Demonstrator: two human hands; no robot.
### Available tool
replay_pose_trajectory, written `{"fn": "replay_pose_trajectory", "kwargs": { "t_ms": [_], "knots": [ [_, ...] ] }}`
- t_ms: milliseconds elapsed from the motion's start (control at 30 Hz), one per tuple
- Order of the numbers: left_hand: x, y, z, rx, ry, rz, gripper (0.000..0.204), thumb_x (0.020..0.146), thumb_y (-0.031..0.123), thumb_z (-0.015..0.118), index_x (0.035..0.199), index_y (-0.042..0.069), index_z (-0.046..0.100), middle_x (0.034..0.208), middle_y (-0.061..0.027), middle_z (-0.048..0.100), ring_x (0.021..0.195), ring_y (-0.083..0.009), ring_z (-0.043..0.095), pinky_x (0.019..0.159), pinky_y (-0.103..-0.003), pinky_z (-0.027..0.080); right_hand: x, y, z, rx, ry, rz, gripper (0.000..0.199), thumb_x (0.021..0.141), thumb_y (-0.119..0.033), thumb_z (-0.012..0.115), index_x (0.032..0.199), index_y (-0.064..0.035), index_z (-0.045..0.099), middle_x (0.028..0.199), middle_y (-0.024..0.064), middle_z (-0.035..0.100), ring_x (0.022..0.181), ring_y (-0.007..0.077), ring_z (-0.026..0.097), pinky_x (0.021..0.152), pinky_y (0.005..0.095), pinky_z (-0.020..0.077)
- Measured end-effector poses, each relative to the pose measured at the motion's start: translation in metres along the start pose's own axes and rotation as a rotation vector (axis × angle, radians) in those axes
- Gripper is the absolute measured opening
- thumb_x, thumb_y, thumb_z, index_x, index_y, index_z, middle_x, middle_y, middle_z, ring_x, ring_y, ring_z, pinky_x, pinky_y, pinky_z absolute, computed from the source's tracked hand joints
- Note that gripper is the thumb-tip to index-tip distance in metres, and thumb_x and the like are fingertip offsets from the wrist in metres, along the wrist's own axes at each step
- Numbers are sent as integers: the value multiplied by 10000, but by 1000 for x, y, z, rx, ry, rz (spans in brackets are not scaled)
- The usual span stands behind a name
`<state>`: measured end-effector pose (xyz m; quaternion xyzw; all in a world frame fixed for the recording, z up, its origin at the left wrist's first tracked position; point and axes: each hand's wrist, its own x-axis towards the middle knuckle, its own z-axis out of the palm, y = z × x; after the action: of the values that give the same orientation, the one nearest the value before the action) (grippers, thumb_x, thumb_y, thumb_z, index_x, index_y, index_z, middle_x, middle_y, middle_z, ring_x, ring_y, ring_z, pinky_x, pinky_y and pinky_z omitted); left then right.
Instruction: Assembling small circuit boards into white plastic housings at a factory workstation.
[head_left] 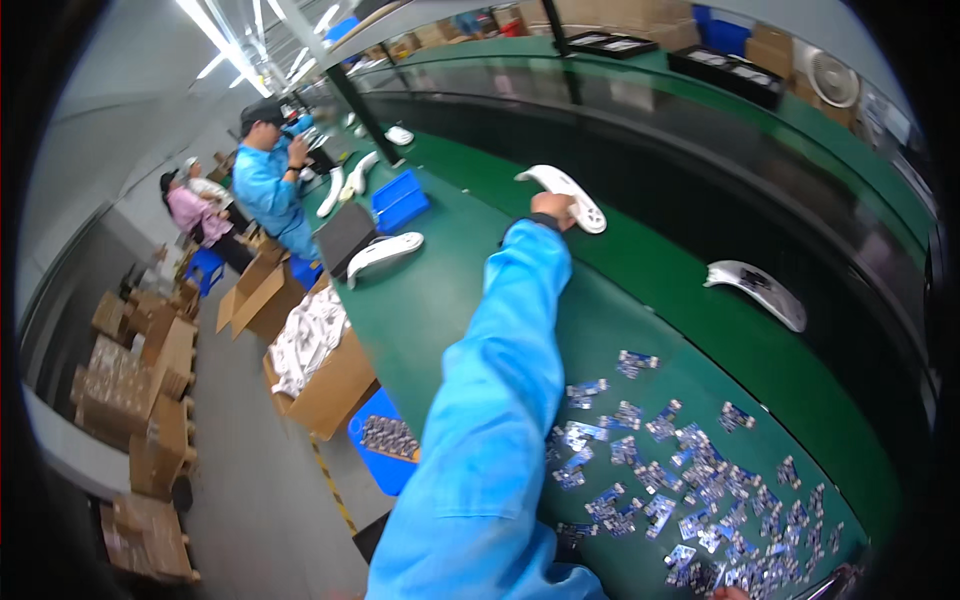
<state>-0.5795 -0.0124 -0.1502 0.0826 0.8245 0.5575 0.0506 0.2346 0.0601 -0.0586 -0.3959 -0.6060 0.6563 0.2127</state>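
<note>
My left arm, in a blue sleeve, stretches across the green workbench [455, 295]. At its end my left hand [553, 208] is closed on the near side of a white curved plastic shell [568, 186] with cut-outs at one end. Most of the fingers are hidden by the hand and the shell. Only a fingertip or so of my right hand [730, 594] shows at the bottom edge, beside a heap of small blue circuit boards [715, 480]; what it holds is out of sight. Another white curved shell [765, 295], with dark parts inside, lies farther right on the green strip.
A white shell [385, 252] rests by a dark grey box and a blue bin [400, 202] on the left. Cardboard boxes, one of white parts [310, 340], stand beside the bench. A co-worker in blue [270, 180] works farther along. Dark trays [725, 75] sit across the line.
</note>
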Motion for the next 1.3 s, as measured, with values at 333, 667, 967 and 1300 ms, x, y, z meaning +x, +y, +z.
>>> {"fn": "replay_pose_trajectory", "kwargs": {
  "t_ms": [333,667,967,1300],
  "knots": [
    [-341,144,-30,-954,-858,-219,340,937,97,515,1265,22,466,1236,-138,566,1180,-260,531,977,-416,457,-27,-54,38,-296,-12,-396,205,914,-4,506,1094,19,602,989,114,623,895,213,593,829,303,467],
    [-593,119,-74,-716,-1050,-247,397,935,76,530,1305,-30,430,1273,-162,545,1156,-292,556,951,-451,478,-50,-52,86,-731,-170,-1007,372,722,-117,715,1087,-68,670,1229,97,571,1116,303,503,866,413,445],
    [-657,77,-83,-787,-1116,-364,528,866,-44,595,1344,3,376,1304,-135,515,1194,-216,517,994,-348,445,-83,-6,90,-667,-18,-814,270,780,-51,654,1043,-12,604,1066,153,629,961,311,608,799,406,458],
    [-633,33,-133,-695,-1160,-381,585,822,-82,613,1345,14,368,1365,-158,467,1248,-229,473,1053,-371,377,-58,-18,118,-794,-425,-567,230,844,-118,606,1065,-80,553,702,99,635,646,309,646,573,427,498]
  ]
}}
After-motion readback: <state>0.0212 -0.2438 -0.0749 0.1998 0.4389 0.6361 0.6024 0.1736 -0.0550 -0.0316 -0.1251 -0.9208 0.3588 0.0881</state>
